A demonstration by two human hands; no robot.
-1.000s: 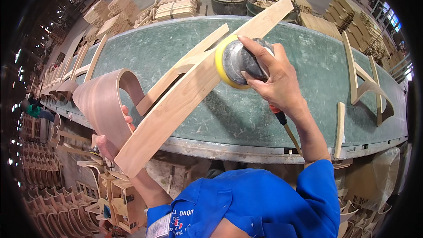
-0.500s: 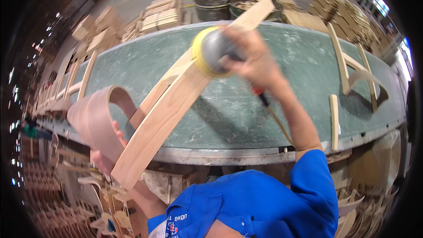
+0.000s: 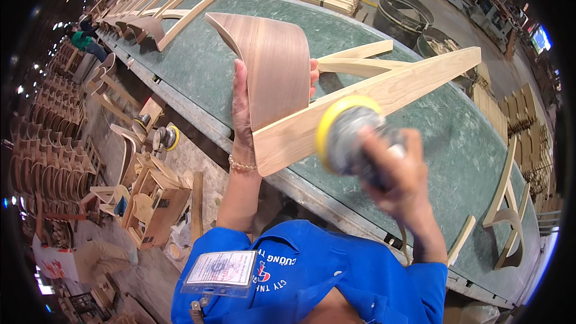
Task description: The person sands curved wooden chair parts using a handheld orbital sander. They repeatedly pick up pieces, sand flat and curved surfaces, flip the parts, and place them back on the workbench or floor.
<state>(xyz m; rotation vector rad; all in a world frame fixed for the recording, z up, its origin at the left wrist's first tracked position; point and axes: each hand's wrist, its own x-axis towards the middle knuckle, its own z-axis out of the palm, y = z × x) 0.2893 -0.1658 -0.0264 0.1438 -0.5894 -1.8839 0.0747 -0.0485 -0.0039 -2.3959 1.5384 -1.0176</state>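
Observation:
My right hand (image 3: 399, 171) grips a round orbital sander (image 3: 355, 135) with a yellow pad rim. The sander is against or very near the broad face of a pale wooden board (image 3: 414, 84), toward its near end; motion blur hides the exact contact. The board belongs to a frame with a curved, brownish veneered panel (image 3: 279, 66) at its left and thinner slats (image 3: 360, 54) behind. My left hand (image 3: 242, 111) is wrapped around the curved panel from beneath, thumb on the left side and fingertips showing at its right edge.
A long green worktable (image 3: 336, 18) lies beneath. A similar frame (image 3: 509, 216) and a loose wooden strip (image 3: 462, 240) rest at its right. Other frames line the far left. Another sander (image 3: 167, 138) sits left of the table, by a wooden crate (image 3: 157, 210). Round bins (image 3: 403, 15) stand beyond.
My view has swung left. The sander has moved from farther along the board toward its near end. The frame has been tilted, bringing the curved panel upright in my left hand.

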